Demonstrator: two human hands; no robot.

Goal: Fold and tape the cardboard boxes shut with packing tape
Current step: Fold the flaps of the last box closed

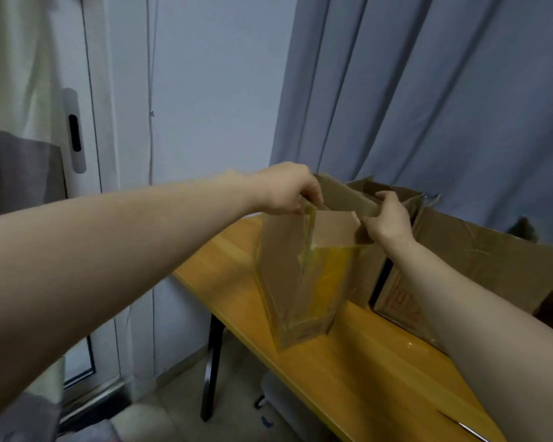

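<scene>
A tall brown cardboard box point(284, 266) stands upright on the wooden table point(358, 362), its top flaps open and yellowish tape running down its front and sides. My left hand point(288, 189) pinches the top left flap, where a strip of tape hangs. At the upper right, my right hand point(387, 215) grips another flap with curled fingers. No tape roll shows in the head view.
A larger open cardboard box point(479, 260) stands behind my right arm on the table. Blue-grey curtains hang behind. The table's left edge drops to a black leg point(213, 368) and tiled floor. A door with a handle point(74, 132) is at left.
</scene>
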